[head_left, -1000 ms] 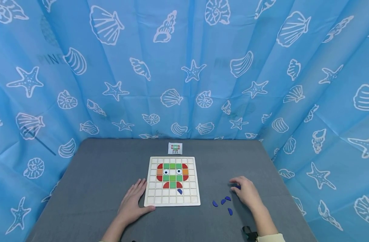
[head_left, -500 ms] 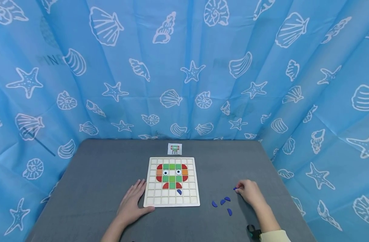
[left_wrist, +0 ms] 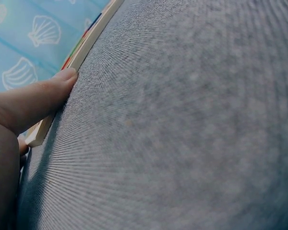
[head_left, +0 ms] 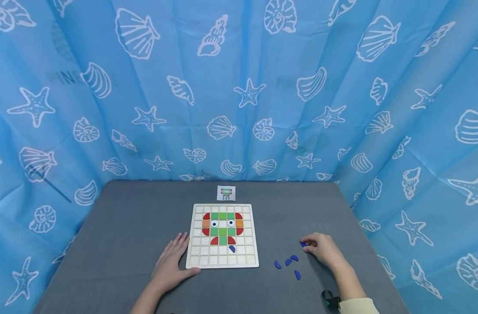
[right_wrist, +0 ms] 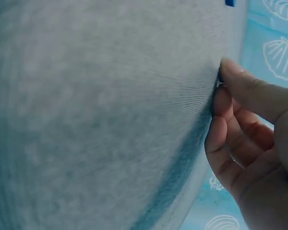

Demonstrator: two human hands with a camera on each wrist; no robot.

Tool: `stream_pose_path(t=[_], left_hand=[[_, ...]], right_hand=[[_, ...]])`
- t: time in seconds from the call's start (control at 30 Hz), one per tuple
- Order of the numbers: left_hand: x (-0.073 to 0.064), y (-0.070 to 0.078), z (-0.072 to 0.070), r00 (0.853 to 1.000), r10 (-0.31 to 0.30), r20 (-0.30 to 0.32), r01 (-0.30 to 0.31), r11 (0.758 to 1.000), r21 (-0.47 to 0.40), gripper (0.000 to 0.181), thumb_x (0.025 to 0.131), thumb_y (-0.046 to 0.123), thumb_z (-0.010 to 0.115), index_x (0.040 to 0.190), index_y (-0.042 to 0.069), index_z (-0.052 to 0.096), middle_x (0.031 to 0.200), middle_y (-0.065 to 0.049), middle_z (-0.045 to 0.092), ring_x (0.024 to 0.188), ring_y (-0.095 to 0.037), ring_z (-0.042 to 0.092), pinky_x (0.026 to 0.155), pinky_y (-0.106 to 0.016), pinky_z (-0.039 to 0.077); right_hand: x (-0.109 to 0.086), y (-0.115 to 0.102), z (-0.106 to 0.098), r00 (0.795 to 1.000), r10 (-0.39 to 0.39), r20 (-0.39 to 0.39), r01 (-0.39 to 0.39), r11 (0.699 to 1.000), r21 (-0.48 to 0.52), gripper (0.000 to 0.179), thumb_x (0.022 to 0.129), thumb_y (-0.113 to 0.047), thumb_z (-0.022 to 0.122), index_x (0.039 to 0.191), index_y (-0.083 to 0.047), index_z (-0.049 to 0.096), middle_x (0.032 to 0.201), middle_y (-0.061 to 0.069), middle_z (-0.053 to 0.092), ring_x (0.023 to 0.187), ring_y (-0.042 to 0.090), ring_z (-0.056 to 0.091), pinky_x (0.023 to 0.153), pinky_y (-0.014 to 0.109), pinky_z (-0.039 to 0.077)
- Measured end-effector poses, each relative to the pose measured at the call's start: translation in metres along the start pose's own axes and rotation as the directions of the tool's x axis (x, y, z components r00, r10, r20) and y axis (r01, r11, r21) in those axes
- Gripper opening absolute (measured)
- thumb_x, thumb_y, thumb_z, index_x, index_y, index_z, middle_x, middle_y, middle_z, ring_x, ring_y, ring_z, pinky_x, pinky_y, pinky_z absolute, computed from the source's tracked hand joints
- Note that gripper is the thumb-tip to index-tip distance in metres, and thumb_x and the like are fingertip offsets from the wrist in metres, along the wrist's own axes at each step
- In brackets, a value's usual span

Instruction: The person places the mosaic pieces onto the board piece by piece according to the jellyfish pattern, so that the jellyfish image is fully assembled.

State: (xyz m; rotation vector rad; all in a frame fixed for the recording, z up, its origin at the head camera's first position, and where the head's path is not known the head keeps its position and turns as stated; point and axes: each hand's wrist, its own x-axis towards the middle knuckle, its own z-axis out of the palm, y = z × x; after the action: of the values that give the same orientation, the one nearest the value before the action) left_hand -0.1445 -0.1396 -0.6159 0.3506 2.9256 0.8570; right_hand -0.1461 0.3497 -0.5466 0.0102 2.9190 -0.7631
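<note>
A white grid board [head_left: 242,259] lies on the grey table, carrying green, red and orange pieces and two eye pieces. My left hand [head_left: 172,264] rests at its lower left corner, fingers extended along the left side. The left thumb [left_wrist: 48,93] touches the front edge. To the right of the board, my right hand [head_left: 324,249] pinches a blue half-round piece [head_left: 303,244] between thumb and fingertips, close over the cloth. In the right wrist view the fingers [right_wrist: 221,136] mostly hide that piece. Another blue half-round piece [head_left: 232,249] lies tilted on the board below a red piece.
Several loose blue pieces [head_left: 288,262] lie between the board and my right hand. A small pattern card [head_left: 226,193] sits behind the board. A blue shell-print curtain [head_left: 239,144] hangs along the table's far edge.
My right hand's fingers have closed round the blue half-round piece and shifted it slightly left. The left hand and the board stay where they were.
</note>
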Motion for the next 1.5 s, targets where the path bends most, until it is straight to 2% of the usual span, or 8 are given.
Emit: stream_pose_path(t=[0.17, 0.27, 0.47, 0.73, 1.07, 1.3, 1.4, 1.5], left_hand=[[-0.001, 0.000, 0.000, 0.999, 0.029, -0.047, -0.029, 1.000, -0.004, 0.115, 0.069, 0.080, 0.071, 0.157, 0.012, 0.039, 0.164, -0.007, 0.034, 0.154, -0.031, 0.026, 0.123, -0.053, 0.022], [-0.002, 0.000, 0.000, 0.999, 0.026, -0.041, -0.026, 1.000, -0.005, 0.116, 0.069, 0.079, 0.071, 0.157, 0.012, 0.038, 0.164, -0.006, 0.033, 0.154, -0.031, 0.025, 0.123, -0.053, 0.021], [-0.001, 0.000, -0.001, 1.000, 0.007, -0.001, -0.007, 1.000, -0.014, 0.117, 0.070, 0.082, 0.068, 0.159, 0.014, 0.033, 0.166, -0.004, 0.027, 0.156, -0.028, 0.020, 0.124, -0.051, 0.018], [-0.002, 0.000, -0.001, 1.000, 0.017, -0.021, -0.018, 1.000, -0.022, 0.116, 0.070, 0.080, 0.070, 0.158, 0.013, 0.035, 0.166, -0.005, 0.030, 0.155, -0.029, 0.021, 0.124, -0.051, 0.018], [-0.003, 0.000, -0.001, 1.000, 0.026, -0.008, -0.026, 0.999, -0.022, 0.116, 0.072, 0.080, 0.068, 0.159, 0.012, 0.033, 0.166, -0.007, 0.028, 0.156, -0.030, 0.020, 0.124, -0.053, 0.019], [-0.002, -0.002, -0.001, 0.999, 0.041, -0.018, -0.041, 0.999, -0.015, 0.114, 0.073, 0.078, 0.069, 0.159, 0.012, 0.033, 0.166, -0.006, 0.028, 0.155, -0.030, 0.021, 0.124, -0.053, 0.020], [-0.002, -0.002, -0.001, 0.999, 0.048, -0.025, -0.048, 0.999, -0.011, 0.114, 0.073, 0.077, 0.070, 0.159, 0.012, 0.034, 0.166, -0.007, 0.029, 0.155, -0.031, 0.022, 0.124, -0.054, 0.020], [-0.002, -0.002, -0.001, 0.998, 0.051, -0.026, -0.052, 0.999, -0.002, 0.115, 0.072, 0.078, 0.070, 0.158, 0.011, 0.034, 0.165, -0.007, 0.030, 0.155, -0.031, 0.022, 0.124, -0.053, 0.020]], right_hand=[[0.000, -0.002, 0.004, 0.998, -0.025, -0.051, 0.024, 1.000, -0.020, 0.020, 0.088, -0.013, 0.078, 0.107, -0.007, 0.077, 0.090, 0.000, 0.068, 0.077, 0.011, 0.059, 0.068, 0.036, 0.052], [-0.002, -0.009, 0.006, 0.992, -0.068, -0.103, 0.067, 0.998, -0.016, 0.021, 0.088, -0.013, 0.078, 0.108, -0.007, 0.076, 0.091, 0.001, 0.068, 0.077, 0.011, 0.060, 0.069, 0.036, 0.053], [-0.002, -0.033, 0.008, 0.970, -0.165, -0.176, 0.169, 0.986, 0.008, 0.022, 0.088, -0.011, 0.078, 0.109, -0.008, 0.076, 0.094, 0.002, 0.070, 0.079, 0.011, 0.065, 0.070, 0.032, 0.057], [-0.001, -0.073, 0.025, 0.951, -0.243, -0.191, 0.254, 0.966, 0.035, 0.020, 0.084, -0.008, 0.081, 0.103, -0.008, 0.077, 0.090, 0.000, 0.069, 0.074, 0.005, 0.061, 0.066, 0.025, 0.055], [-0.002, -0.123, 0.051, 0.907, -0.399, -0.133, 0.412, 0.907, 0.085, 0.019, 0.084, -0.010, 0.082, 0.102, -0.007, 0.078, 0.092, 0.001, 0.071, 0.072, 0.002, 0.055, 0.062, 0.021, 0.052], [-0.003, -0.146, 0.073, 0.864, -0.496, -0.086, 0.503, 0.859, 0.095, 0.018, 0.085, -0.010, 0.080, 0.102, -0.006, 0.078, 0.090, 0.003, 0.071, 0.072, 0.002, 0.055, 0.060, 0.019, 0.050], [-0.004, -0.152, 0.083, 0.856, -0.514, -0.055, 0.517, 0.850, 0.103, 0.016, 0.085, -0.011, 0.081, 0.100, -0.007, 0.078, 0.090, 0.003, 0.073, 0.072, 0.001, 0.056, 0.061, 0.019, 0.051], [-0.005, -0.157, 0.090, 0.864, -0.504, 0.002, 0.501, 0.860, 0.098, 0.016, 0.085, -0.013, 0.080, 0.101, -0.008, 0.079, 0.092, 0.002, 0.073, 0.073, -0.001, 0.057, 0.062, 0.018, 0.051]])
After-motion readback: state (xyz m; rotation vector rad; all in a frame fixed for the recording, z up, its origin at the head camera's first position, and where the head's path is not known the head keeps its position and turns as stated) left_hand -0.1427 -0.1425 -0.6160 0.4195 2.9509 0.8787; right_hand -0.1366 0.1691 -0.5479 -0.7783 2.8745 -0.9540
